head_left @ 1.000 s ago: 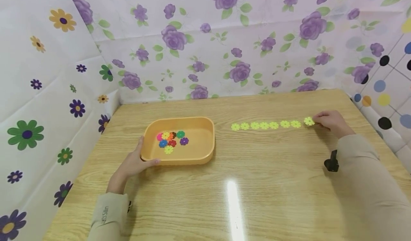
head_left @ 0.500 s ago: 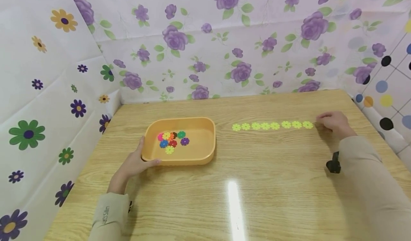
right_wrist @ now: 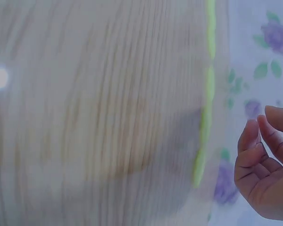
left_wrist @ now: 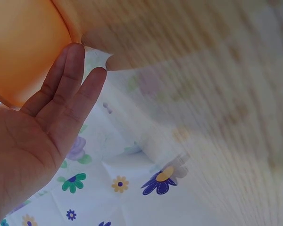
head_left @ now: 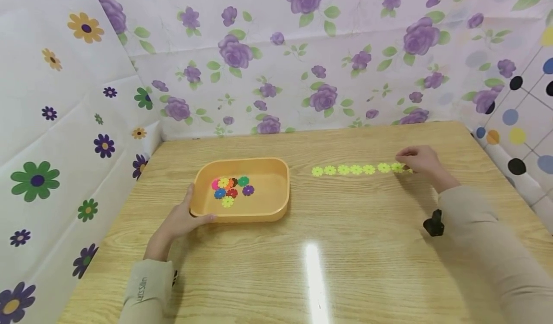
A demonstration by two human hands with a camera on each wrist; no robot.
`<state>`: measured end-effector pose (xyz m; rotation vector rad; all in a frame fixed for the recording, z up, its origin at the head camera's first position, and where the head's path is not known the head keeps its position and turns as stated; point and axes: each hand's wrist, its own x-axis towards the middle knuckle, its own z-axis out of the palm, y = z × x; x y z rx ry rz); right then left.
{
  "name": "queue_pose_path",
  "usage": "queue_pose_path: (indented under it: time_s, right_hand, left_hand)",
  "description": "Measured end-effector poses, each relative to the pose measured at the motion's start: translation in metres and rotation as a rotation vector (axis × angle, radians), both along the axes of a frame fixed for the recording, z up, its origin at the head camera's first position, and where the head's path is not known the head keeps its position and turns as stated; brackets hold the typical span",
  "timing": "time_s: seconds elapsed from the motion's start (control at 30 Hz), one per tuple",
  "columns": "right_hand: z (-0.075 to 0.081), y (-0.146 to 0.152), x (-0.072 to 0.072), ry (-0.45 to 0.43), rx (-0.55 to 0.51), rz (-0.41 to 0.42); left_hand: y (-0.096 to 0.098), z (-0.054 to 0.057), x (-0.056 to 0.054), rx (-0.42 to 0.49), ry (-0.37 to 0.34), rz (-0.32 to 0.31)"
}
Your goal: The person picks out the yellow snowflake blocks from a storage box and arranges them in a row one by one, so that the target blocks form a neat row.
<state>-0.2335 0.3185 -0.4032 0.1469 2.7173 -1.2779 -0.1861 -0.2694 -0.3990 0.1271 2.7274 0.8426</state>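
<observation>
A yellow-orange plastic tray (head_left: 263, 199) stands left of centre on the table. My left hand (head_left: 177, 221) rests around its near left corner, thumb along the front rim and fingers along the left side. In the left wrist view those fingers (left_wrist: 68, 101) are nearly straight against the tray wall. A row of yellow-green flower-shaped discs (head_left: 343, 169) lies right of the tray. Over the row's right end is my right hand (head_left: 421, 161), hiding part of the last disc. The right wrist view shows its fingers (right_wrist: 247, 136) loosely bent, nothing visible between them and the thumb.
Inside the tray lie several flower discs of mixed colours, among them a blue one (head_left: 220, 193) and a purple one (head_left: 248, 190). The wooden table (head_left: 367, 266) meets flower-printed sheeting (head_left: 285, 93) at the back and left. A black device (head_left: 434, 224) sits under the right wrist.
My right hand set the last yellow-green disc down at the row's right end, released it, and moved left over that end. The left hand and tray stayed put.
</observation>
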Motion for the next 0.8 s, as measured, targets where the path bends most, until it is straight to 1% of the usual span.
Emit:
queue_pose_path:
  time_s: [0.1,0.3,0.43,0.67,0.8]
  right_hand:
    - [0.001,-0.016,-0.003,-0.001,-0.018,0.025]
    - [0.005,-0.045,-0.005,0.023,-0.059,0.065]
    - [0.005,-0.06,-0.006,0.026,-0.087,0.079]
    - [0.007,-0.088,-0.01,0.059,-0.139,0.099]
    - [0.008,-0.11,-0.011,0.078,-0.183,0.129]
  left_hand:
    - [0.0,0.0,0.001,0.0,-0.003,0.006]
    - [-0.002,-0.004,-0.001,-0.01,0.012,0.002]
    - [-0.002,-0.006,-0.001,-0.013,0.011,0.004]
    - [-0.002,-0.006,-0.003,0.0,0.006,0.012]
    - [-0.002,-0.004,-0.002,-0.009,0.007,0.002]
